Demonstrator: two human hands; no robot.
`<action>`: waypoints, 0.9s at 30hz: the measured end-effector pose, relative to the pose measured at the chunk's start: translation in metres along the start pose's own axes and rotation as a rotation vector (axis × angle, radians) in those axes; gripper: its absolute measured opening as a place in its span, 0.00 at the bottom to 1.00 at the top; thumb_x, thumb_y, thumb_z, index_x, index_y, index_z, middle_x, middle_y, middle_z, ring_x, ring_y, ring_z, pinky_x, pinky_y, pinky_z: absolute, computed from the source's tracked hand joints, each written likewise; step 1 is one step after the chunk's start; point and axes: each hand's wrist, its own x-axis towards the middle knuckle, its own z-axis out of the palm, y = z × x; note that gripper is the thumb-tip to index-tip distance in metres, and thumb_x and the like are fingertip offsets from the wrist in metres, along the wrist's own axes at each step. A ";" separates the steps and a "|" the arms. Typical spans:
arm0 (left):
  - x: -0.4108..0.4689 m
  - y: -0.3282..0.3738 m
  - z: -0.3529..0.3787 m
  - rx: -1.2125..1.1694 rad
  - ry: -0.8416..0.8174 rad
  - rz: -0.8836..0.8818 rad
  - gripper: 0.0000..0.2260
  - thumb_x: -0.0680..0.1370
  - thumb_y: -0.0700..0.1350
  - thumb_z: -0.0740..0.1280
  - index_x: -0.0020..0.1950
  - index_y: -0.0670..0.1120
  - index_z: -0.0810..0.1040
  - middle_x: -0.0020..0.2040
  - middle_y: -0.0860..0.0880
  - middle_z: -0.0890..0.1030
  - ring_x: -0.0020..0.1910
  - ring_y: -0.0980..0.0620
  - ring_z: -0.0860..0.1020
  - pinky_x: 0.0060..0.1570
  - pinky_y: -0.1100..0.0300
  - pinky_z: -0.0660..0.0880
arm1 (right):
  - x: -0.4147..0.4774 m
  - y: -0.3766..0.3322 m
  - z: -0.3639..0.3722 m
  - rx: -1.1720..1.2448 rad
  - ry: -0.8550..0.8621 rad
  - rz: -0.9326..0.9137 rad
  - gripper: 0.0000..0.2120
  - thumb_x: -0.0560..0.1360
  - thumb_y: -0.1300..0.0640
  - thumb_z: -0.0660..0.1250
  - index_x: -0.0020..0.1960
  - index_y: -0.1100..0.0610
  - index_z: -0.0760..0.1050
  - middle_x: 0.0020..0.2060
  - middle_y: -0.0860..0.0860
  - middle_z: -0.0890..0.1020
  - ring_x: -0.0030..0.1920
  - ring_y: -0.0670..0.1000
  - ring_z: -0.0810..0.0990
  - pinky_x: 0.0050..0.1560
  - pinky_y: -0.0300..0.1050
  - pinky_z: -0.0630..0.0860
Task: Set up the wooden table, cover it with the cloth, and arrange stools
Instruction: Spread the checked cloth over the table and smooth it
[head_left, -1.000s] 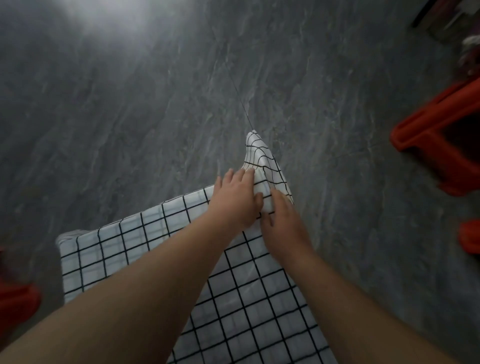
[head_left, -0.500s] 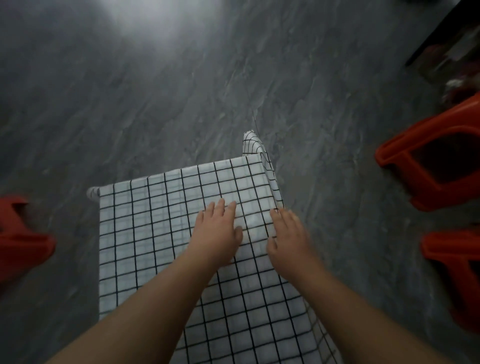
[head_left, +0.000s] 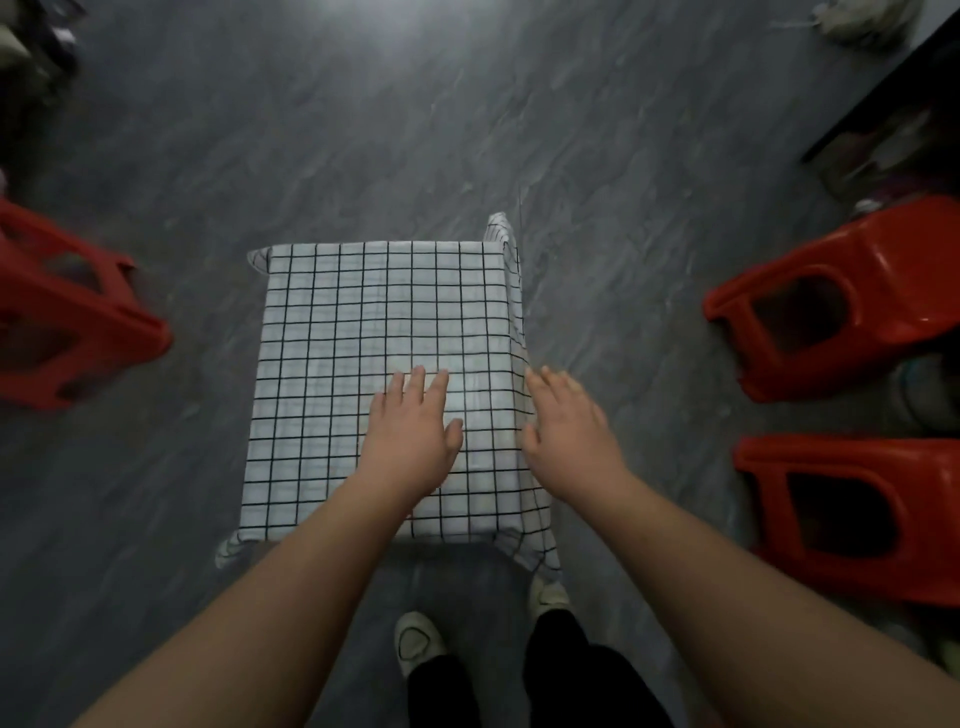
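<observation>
A white cloth with a black grid (head_left: 363, 338) covers the small square table completely; its corners hang down and the wood is hidden. My left hand (head_left: 413, 431) lies flat on the cloth near the right front part, fingers apart. At the table's right edge my right hand (head_left: 569, 428) is spread open, over the cloth's hanging side. Red plastic stools lie on their sides: one at the left (head_left: 67, 306), two at the right, far (head_left: 841, 301) and near (head_left: 852, 514).
Grey stone-look floor (head_left: 467, 130) surrounds the table. My two feet in pale shoes (head_left: 415, 639) stand at the table's near edge. Dark furniture (head_left: 893, 93) and clutter sit at the far right, a pale bundle (head_left: 857, 21) at top right, dark items at top left.
Both hands have slid back from the cloth's far right corner toward me along the right edge. The view has pulled back, so the whole covered table and stools show.
</observation>
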 end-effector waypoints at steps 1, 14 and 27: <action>-0.001 0.012 -0.001 -0.004 0.010 -0.009 0.30 0.83 0.58 0.53 0.82 0.50 0.49 0.82 0.44 0.52 0.80 0.42 0.49 0.77 0.42 0.51 | -0.003 0.007 -0.006 -0.005 -0.004 -0.008 0.31 0.81 0.52 0.56 0.82 0.51 0.51 0.81 0.49 0.55 0.80 0.52 0.50 0.79 0.52 0.49; 0.101 0.169 0.003 -0.172 0.125 -0.308 0.29 0.83 0.56 0.55 0.82 0.48 0.51 0.81 0.44 0.55 0.80 0.43 0.51 0.78 0.44 0.52 | 0.121 0.162 -0.085 -0.011 -0.135 -0.196 0.31 0.82 0.50 0.55 0.82 0.51 0.47 0.81 0.51 0.52 0.81 0.52 0.47 0.78 0.53 0.49; 0.282 0.150 -0.005 -0.293 0.139 -0.407 0.30 0.82 0.53 0.59 0.81 0.47 0.53 0.81 0.43 0.55 0.80 0.43 0.51 0.78 0.48 0.52 | 0.316 0.170 -0.079 0.015 -0.304 -0.273 0.30 0.81 0.54 0.58 0.81 0.53 0.54 0.80 0.50 0.56 0.80 0.52 0.50 0.77 0.50 0.51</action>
